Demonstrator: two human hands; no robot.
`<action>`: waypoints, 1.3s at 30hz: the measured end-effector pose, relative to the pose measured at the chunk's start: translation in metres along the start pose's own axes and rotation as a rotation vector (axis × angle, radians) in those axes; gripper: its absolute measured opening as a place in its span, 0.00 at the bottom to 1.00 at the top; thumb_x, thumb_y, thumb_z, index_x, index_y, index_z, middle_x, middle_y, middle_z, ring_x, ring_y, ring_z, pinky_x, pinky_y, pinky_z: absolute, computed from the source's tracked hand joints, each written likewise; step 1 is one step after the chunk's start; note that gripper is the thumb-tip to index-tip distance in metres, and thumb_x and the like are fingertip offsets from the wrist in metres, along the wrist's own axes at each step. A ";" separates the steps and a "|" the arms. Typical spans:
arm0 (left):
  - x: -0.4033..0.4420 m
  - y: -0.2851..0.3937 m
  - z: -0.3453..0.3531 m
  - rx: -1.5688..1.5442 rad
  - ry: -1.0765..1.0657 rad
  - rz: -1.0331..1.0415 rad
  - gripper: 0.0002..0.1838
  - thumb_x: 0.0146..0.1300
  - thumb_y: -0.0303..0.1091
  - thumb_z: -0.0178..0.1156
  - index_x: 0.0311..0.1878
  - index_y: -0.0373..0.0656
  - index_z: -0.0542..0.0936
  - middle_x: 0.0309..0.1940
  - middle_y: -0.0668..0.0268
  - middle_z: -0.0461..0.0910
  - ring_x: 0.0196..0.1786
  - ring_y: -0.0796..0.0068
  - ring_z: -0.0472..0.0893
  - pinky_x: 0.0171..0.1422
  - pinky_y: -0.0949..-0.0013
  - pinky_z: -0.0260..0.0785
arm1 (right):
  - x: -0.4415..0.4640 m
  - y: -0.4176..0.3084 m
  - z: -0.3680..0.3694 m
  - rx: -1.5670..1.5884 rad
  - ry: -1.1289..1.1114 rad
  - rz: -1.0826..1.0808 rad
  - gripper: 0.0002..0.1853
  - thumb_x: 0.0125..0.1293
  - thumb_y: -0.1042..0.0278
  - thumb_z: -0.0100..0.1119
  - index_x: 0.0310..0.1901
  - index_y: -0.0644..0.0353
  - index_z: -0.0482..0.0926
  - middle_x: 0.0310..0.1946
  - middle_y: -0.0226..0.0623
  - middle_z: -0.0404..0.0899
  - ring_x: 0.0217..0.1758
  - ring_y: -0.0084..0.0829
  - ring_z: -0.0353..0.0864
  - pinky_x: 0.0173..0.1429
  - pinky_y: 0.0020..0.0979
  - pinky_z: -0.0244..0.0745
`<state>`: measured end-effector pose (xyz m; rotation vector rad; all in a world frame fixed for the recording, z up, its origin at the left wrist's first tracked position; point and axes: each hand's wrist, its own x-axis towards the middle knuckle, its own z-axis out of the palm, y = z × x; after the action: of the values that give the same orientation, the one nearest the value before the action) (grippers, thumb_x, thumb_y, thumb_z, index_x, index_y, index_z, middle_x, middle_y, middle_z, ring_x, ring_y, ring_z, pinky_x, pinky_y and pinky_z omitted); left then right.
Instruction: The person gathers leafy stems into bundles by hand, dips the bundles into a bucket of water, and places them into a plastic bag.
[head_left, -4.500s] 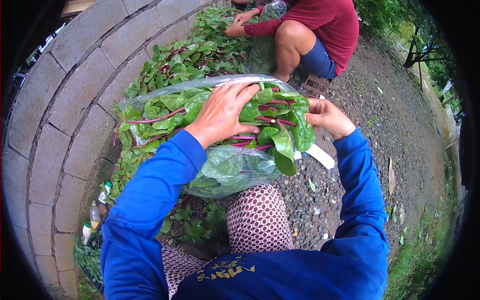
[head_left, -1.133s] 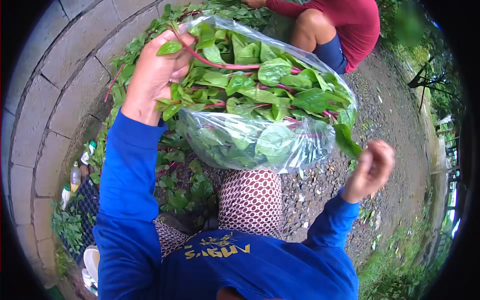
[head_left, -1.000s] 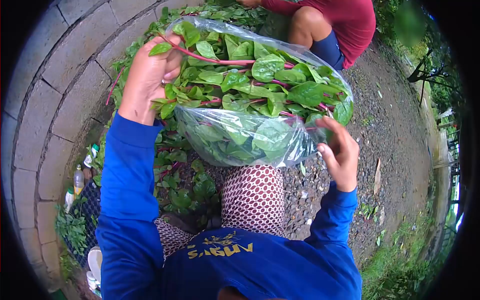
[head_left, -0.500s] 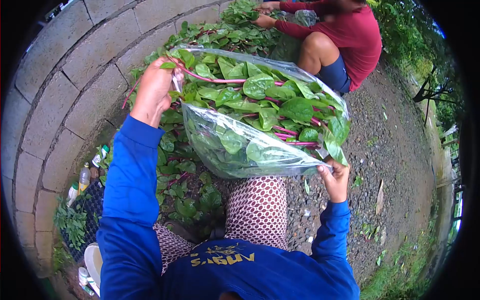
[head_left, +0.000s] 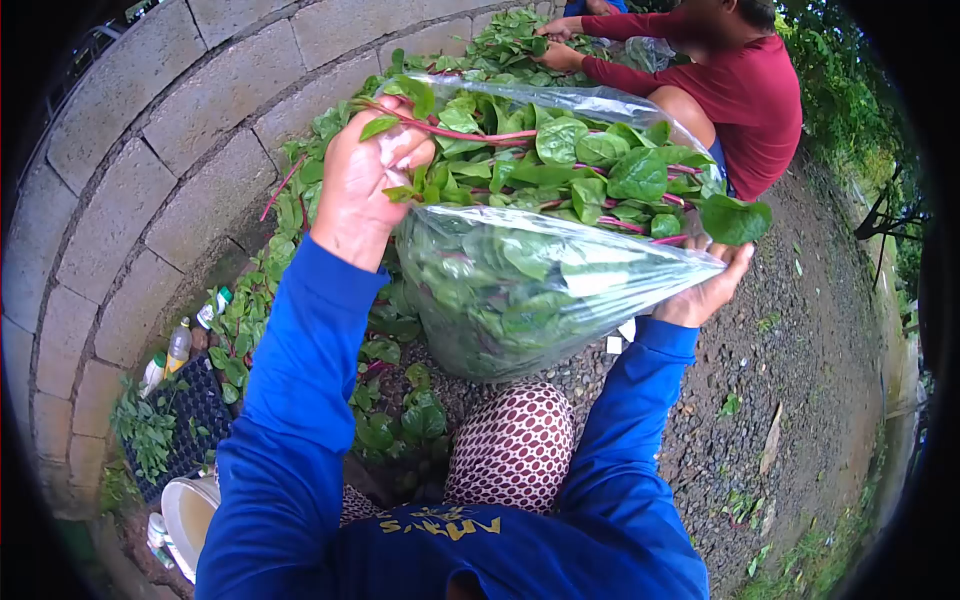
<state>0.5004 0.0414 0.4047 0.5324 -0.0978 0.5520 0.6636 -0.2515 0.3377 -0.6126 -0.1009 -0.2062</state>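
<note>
A clear plastic bag (head_left: 500, 290) hangs between my hands over my patterned knee, full of leafy greens (head_left: 590, 170) with red-purple stems. My left hand (head_left: 370, 175) is closed on the bag's left edge, with a red stem lying by its fingertips. At the bag's right corner my right hand (head_left: 705, 285) pinches the plastic. One broad leaf (head_left: 735, 219) sticks out over the rim just above that hand. The bag's mouth is spread open and faces up toward me.
A block wall (head_left: 130, 210) curves along the left, with greens heaped beside it. Bottles (head_left: 179, 345), a black crate (head_left: 190, 420) and a white bucket (head_left: 190, 515) stand lower left. A co-worker in red (head_left: 745, 105) crouches at upper right, handling greens. Gravel (head_left: 740, 380) covers the right.
My right hand, earlier off the bag, now grips its right corner. The bag is pulled wider and higher at the right, and more of the co-worker shows.
</note>
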 end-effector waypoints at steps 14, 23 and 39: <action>-0.020 0.026 0.059 0.059 -0.450 0.044 0.16 0.67 0.27 0.44 0.56 0.32 0.67 0.26 0.67 0.68 0.19 0.83 0.63 0.24 0.79 0.58 | 0.096 -0.081 0.010 -0.085 -0.536 0.004 0.22 0.69 0.45 0.38 0.38 0.57 0.71 0.32 0.32 0.69 0.35 0.28 0.65 0.45 0.32 0.64; 0.002 0.011 0.033 0.168 -0.233 0.065 0.22 0.69 0.27 0.40 0.64 0.27 0.59 0.20 0.73 0.61 0.21 0.82 0.62 0.24 0.78 0.57 | 0.059 -0.041 -0.031 -0.307 -0.101 -0.202 0.23 0.65 0.44 0.52 0.46 0.59 0.75 0.43 0.42 0.77 0.45 0.35 0.77 0.53 0.45 0.72; -0.008 0.052 -0.005 0.675 -0.044 -0.066 0.05 0.68 0.32 0.46 0.39 0.41 0.69 0.26 0.70 0.68 0.23 0.80 0.67 0.28 0.76 0.60 | 0.122 -0.035 -0.024 -0.855 -0.592 0.422 0.16 0.66 0.74 0.47 0.56 0.62 0.71 0.42 0.40 0.80 0.40 0.30 0.82 0.44 0.29 0.80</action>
<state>0.4658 0.0779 0.4220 1.2002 0.0701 0.5025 0.7752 -0.3133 0.3571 -1.5160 -0.4625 0.3761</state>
